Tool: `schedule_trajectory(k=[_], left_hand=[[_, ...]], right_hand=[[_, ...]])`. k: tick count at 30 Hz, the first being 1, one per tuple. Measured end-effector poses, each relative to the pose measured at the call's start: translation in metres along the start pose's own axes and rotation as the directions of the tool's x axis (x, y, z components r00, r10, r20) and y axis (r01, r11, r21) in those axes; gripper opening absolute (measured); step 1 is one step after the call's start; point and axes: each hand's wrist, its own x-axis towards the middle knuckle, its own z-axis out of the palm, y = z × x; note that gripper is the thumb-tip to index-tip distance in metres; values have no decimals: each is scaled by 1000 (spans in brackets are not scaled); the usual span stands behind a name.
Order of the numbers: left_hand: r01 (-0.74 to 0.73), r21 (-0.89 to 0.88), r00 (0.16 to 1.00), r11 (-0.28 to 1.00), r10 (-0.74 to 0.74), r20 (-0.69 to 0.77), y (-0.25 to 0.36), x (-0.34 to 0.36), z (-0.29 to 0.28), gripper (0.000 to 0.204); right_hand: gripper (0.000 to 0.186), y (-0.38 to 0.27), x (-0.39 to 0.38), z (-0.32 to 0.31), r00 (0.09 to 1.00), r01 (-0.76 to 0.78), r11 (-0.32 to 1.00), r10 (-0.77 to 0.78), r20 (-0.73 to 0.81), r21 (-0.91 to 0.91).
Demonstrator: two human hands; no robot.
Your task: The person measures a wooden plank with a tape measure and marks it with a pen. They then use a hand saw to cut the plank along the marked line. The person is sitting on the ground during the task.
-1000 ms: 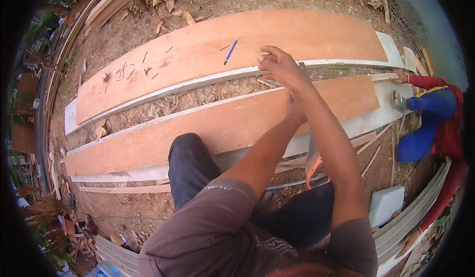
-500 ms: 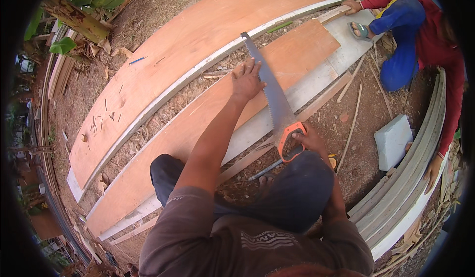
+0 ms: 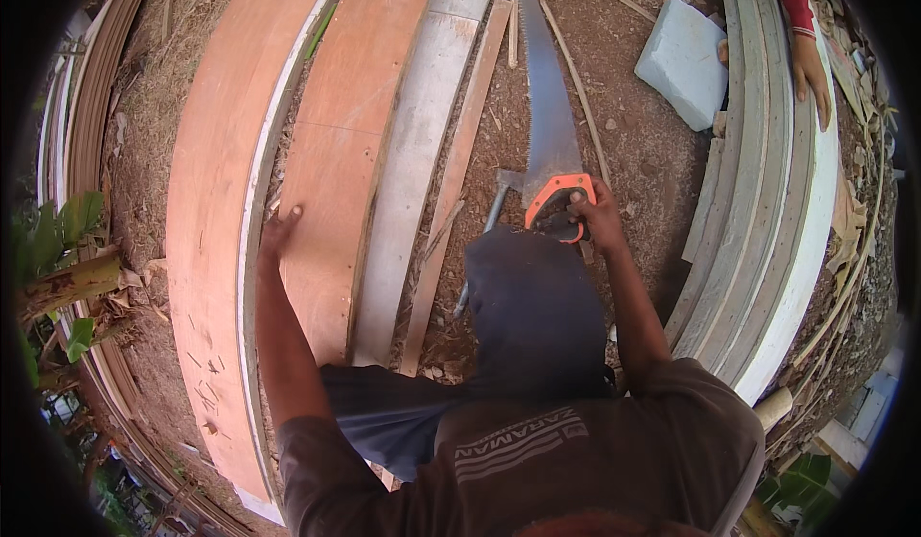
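Here, handsaw point(image 3: 550, 115) by its handle point(image 3: 554, 185) in gripping right fingers point(image 3: 583, 209), plywood board point(image 3: 350, 105) against left fingers point(image 3: 292, 216), closure unclear.

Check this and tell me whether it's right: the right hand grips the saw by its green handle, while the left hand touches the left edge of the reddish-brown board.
Not quite: the handle is orange and black, not green, as the head view shows. The right hand does grip the saw there, and the left hand touches the board's left edge.
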Motion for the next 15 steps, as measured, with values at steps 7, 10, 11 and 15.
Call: schedule_trajectory(k=[7, 10, 11, 15], left_hand=[[191, 186, 980, 964, -177, -87, 26, -16, -8, 78], [185, 153, 979, 971, -168, -119, 32, -26, 0, 65], [158, 118, 983, 980, -145, -112, 33, -28, 2, 61], [31, 188, 994, 982, -11, -106, 28, -39, -5, 53]], right_hand=[[43, -2, -16, 1, 998, 15, 994, -8, -69, 104], [39, -14, -22, 0, 996, 54, 998, -52, -73, 23], [37, -18, -24, 0, 994, 63, 997, -66, -87, -34], [37, -20, -25, 2, 997, 45, 999, -45, -57, -2]])
